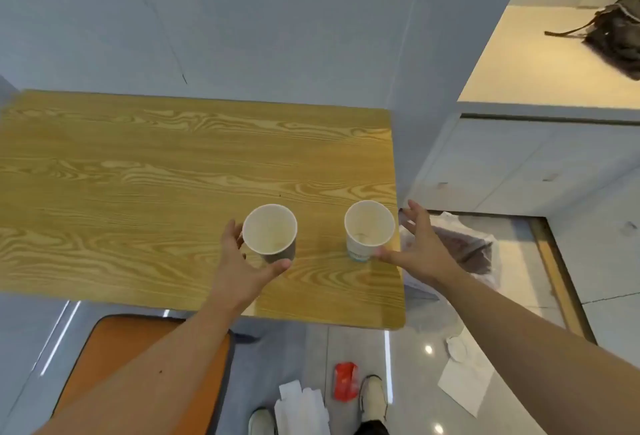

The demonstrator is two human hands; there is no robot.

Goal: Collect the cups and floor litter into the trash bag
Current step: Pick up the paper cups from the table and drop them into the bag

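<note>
Showing: 2 cups (269, 229) (369, 226) on 1 table (138, 174); 1 trash bag (464, 247); 3 white papers (304, 407) (465, 382) (456, 348); 1 red wrapper (345, 381); 1 backpack (616, 32); 1 orange chair (114, 348); 2 shoes (261, 422) (373, 394); 2 hands (242, 271) (422, 247)

Wood-grain worktop (156, 171) against a grey-blue wall (259, 18); glossy tiled floor (311, 348) below it, orange chair seat (114, 358) at its near edge, cream ledge (540, 63) to its right.

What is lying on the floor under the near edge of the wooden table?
A red wrapper and white folded papers lie by the person's shoes. An orange seat stands at the left. The floor farther under the table is covered by its top.
</note>
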